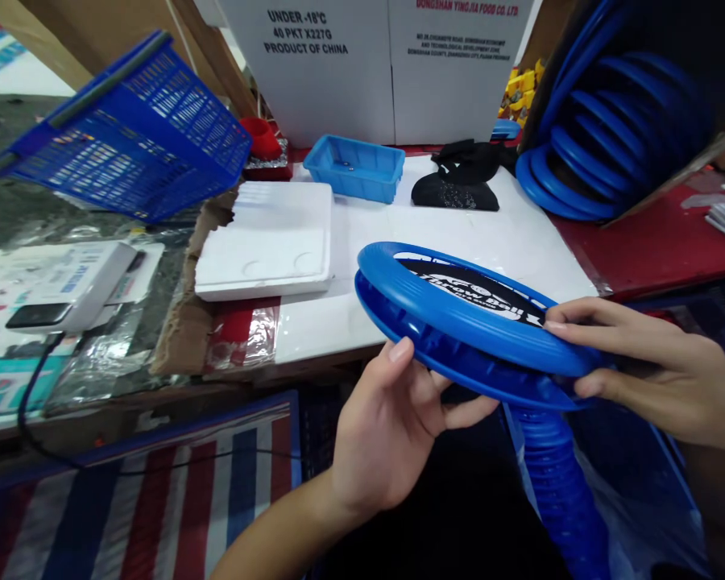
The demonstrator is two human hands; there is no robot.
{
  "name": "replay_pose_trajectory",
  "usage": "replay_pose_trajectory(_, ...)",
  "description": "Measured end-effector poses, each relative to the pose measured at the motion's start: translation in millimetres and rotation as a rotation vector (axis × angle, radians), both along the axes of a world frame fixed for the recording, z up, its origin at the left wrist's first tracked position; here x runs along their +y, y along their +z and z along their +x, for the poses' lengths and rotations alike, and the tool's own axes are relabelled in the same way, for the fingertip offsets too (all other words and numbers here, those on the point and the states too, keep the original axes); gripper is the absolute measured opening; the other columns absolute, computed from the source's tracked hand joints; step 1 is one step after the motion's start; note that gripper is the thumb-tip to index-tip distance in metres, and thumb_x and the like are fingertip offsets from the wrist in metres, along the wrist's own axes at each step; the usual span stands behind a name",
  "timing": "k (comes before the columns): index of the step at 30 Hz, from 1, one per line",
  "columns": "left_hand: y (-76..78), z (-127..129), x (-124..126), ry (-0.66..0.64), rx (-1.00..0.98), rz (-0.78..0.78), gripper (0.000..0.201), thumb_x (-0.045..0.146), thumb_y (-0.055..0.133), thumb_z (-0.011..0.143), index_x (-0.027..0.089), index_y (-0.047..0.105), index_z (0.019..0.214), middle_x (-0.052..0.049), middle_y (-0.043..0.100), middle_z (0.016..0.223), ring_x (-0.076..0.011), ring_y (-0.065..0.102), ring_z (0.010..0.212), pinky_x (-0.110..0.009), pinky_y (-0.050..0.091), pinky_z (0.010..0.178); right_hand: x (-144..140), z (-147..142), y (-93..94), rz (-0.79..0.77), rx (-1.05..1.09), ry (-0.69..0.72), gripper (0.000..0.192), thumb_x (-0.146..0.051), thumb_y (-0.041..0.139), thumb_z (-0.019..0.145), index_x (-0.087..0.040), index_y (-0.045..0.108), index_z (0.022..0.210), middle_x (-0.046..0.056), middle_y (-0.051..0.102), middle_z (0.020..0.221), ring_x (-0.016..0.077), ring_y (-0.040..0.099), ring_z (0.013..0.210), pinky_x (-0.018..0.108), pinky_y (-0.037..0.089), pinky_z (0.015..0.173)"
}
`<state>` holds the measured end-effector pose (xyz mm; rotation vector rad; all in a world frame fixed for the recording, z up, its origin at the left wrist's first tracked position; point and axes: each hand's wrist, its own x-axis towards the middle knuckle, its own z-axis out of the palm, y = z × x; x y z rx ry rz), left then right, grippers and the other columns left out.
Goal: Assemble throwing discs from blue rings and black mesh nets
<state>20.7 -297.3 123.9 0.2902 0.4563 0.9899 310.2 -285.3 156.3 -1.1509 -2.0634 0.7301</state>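
One blue disc [468,322] held: left hand [392,431] cupped beneath, right hand [658,366] pinching edge.

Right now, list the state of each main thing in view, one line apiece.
Upper disc: tilted, printed face up
Lower disc: gapped from the upper disc
Left hand: gripping the lower disc's rim
Right hand: holding the upper disc's edge
Light-blue bin: open, small parts inside
Blue basket: tilted
White foam block: lying flat
White device: display dark
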Motion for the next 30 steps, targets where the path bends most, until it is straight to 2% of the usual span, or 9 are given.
replay_pose_trajectory(5, 4.2, 6, -3, 0.023, 0.092, -0.050, 0.050, 0.049, 0.073, 0.098, 0.028, 0.066, 0.143, -0.008, 0.081, 0.128, -0.0384, 0.073, 0.132, -0.052, 0.069, 0.098, -2, 1, 1.7, 0.004, -0.060, 0.065, 0.053, -0.040, 0.089, 0.093, -0.044, 0.075, 0.144, 0.006, 0.077, 0.133, 0.0278, 0.077, 0.114, 0.037, 0.068, 0.094)
replay_pose_trajectory(9, 4.4, 8, -5, 0.058, 0.162, -0.091, 0.052, 0.053, 0.081, 0.092, 0.028, 0.070, 0.137, -0.008, 0.083, 0.121, -0.0403, 0.074, 0.129, -0.052, 0.070, 0.093, -4, 2, 7.0, 0.010, -0.088, 0.084, 0.050, -0.043, 0.083, 0.097, -0.044, 0.073, 0.146, 0.007, 0.077, 0.131, 0.0300, 0.078, 0.112, 0.041, 0.070, 0.093)
replay_pose_trajectory(13, 3.4, 9, -7, 0.067, 0.163, -0.090, 0.052, 0.053, 0.082, 0.091, 0.029, 0.069, 0.136, -0.008, 0.082, 0.127, -0.0400, 0.074, 0.129, -0.052, 0.070, 0.093, -8, 3, 11.2, 0.028, -0.123, 0.092, 0.047, -0.040, 0.076, 0.102, -0.045, 0.072, 0.148, 0.007, 0.077, 0.131, 0.0303, 0.078, 0.110, 0.042, 0.070, 0.092)
replay_pose_trajectory(21, 3.8, 12, -9, 0.049, 0.159, -0.085, 0.054, 0.052, 0.082, 0.092, 0.028, 0.068, 0.138, -0.010, 0.078, 0.138, -0.0417, 0.071, 0.135, -0.054, 0.070, 0.096, -16, -1, 9.1, 0.073, -0.103, 0.023, 0.045, -0.039, 0.077, 0.101, -0.047, 0.074, 0.145, 0.005, 0.078, 0.130, 0.0308, 0.080, 0.110, 0.040, 0.070, 0.087)
replay_pose_trajectory(30, 4.1, 15, -7, 0.034, 0.151, -0.095, 0.060, 0.054, 0.087, 0.089, 0.029, 0.066, 0.139, -0.009, 0.077, 0.141, -0.0409, 0.069, 0.138, -0.053, 0.070, 0.098, -14, 4, 10.5, 0.069, -0.133, 0.050, 0.042, -0.040, 0.078, 0.100, -0.044, 0.076, 0.142, 0.006, 0.079, 0.128, 0.0293, 0.080, 0.104, 0.039, 0.071, 0.084)
